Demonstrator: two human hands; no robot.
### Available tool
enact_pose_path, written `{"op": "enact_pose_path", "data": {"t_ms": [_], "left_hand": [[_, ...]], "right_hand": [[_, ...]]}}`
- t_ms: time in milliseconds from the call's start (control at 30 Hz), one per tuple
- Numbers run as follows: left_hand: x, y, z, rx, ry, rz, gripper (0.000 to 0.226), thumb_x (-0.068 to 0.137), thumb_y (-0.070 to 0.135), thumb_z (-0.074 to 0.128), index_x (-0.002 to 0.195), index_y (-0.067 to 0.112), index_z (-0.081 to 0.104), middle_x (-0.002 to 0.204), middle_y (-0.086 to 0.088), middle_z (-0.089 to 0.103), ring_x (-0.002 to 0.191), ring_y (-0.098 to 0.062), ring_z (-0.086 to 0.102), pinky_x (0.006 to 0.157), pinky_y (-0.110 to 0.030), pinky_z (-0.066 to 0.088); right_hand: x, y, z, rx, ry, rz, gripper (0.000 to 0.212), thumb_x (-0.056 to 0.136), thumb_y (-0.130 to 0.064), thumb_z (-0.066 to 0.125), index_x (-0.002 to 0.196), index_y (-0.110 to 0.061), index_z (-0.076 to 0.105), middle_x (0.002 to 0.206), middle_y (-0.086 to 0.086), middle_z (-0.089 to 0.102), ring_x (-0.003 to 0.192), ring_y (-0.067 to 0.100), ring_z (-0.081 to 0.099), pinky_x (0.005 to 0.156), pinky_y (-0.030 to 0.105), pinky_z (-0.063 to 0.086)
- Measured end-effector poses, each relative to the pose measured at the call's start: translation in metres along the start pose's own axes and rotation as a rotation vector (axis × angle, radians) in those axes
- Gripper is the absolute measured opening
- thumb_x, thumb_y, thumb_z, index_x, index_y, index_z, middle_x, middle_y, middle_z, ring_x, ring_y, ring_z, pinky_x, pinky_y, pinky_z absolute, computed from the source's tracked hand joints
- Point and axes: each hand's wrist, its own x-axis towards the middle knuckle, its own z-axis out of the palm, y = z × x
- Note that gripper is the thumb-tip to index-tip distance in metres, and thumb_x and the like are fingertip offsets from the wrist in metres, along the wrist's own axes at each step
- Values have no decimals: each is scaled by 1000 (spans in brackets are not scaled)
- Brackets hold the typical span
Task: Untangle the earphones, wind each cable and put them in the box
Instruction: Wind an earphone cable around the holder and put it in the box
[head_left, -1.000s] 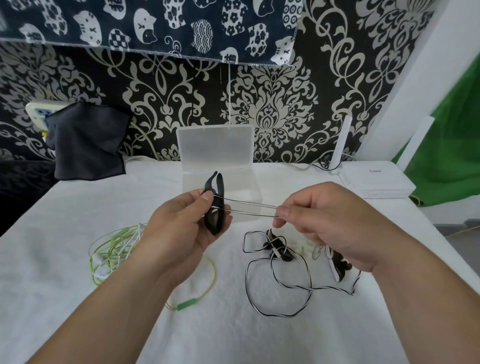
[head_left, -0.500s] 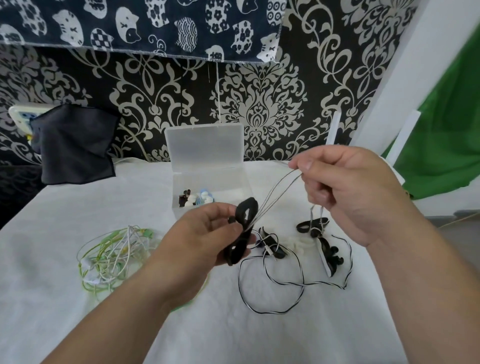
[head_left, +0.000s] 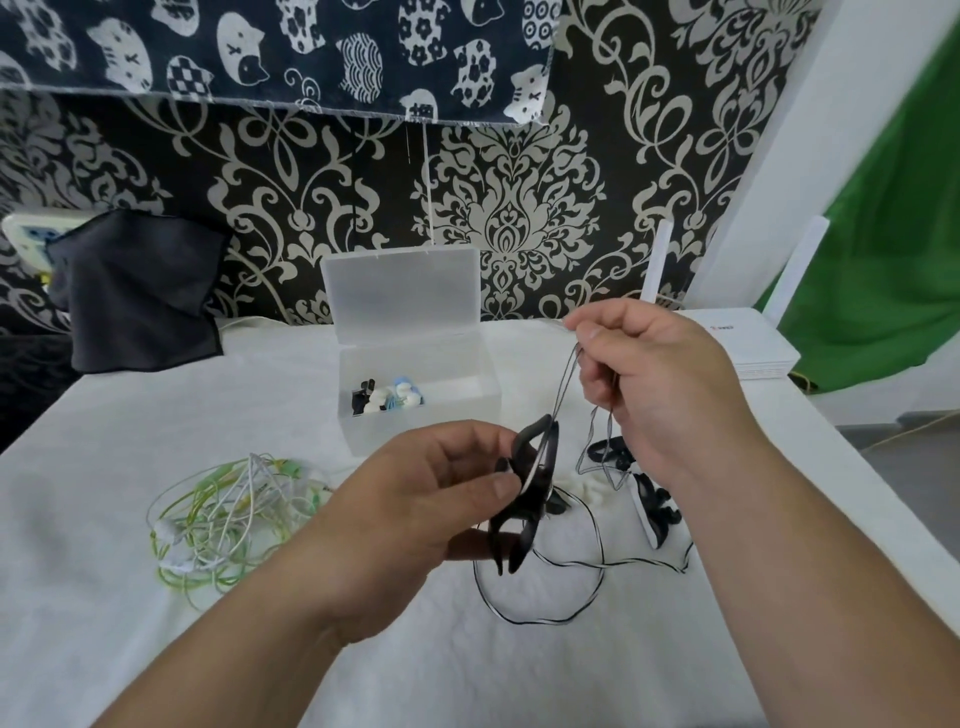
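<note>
Gripping black earphones (head_left: 536, 480), both hands (head_left: 415, 514) (head_left: 665, 387)

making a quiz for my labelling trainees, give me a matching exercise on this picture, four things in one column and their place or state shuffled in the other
Things
1. black ear-hook earphones
2. tangle of green and white cables
3. translucent plastic box
4. thin black cable

Places or states
A. open, lid upright, small pieces inside
B. pinched by the right hand
C. lying loose on the white tablecloth, at the left
D. gripped in the left hand

Pairs: 1-D, 2-C, 3-A, 4-B
</note>
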Motion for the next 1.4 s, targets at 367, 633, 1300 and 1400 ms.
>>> {"op": "enact_pose_path", "data": {"t_ms": [367, 633, 1300, 1400], "left_hand": [[8, 17, -20, -169, 305, 235, 19, 81, 8, 70, 99, 4, 66, 91, -15, 68, 87, -23, 68, 71, -37, 59], [9, 18, -39, -140, 461, 225, 18, 89, 12, 59, 105, 6, 65, 85, -13, 68, 73, -22, 64, 74, -34, 59], [2, 8, -25, 633, 354, 147, 22, 91, 15, 68, 90, 37, 70, 77, 16, 69, 56, -3, 55, 46, -8, 34], [3, 9, -23, 518, 257, 127, 24, 92, 12, 67, 93, 36, 71, 83, 4, 73, 71, -21, 67, 68, -25, 53]], "right_hand": [[-24, 28, 25, -494, -413, 226, 26, 99, -23, 57, 78, -17, 70, 46, -9, 46, 44, 14, 35, 46, 24, 23], [-49, 25, 46, -386, -620, 197, 32, 104, -21, 44, 79, -19, 63, 51, -11, 42, 53, 14, 31, 55, 33, 24], [-28, -21, 17, -434, -329, -74, 19, 89, -14, 67, 70, -11, 72, 47, -6, 51, 43, 11, 45, 47, 21, 37], [-25, -16, 17, -515, -222, -101, 20, 89, -19, 67, 71, -14, 72, 42, -11, 41, 38, 5, 33, 39, 12, 26]]}}
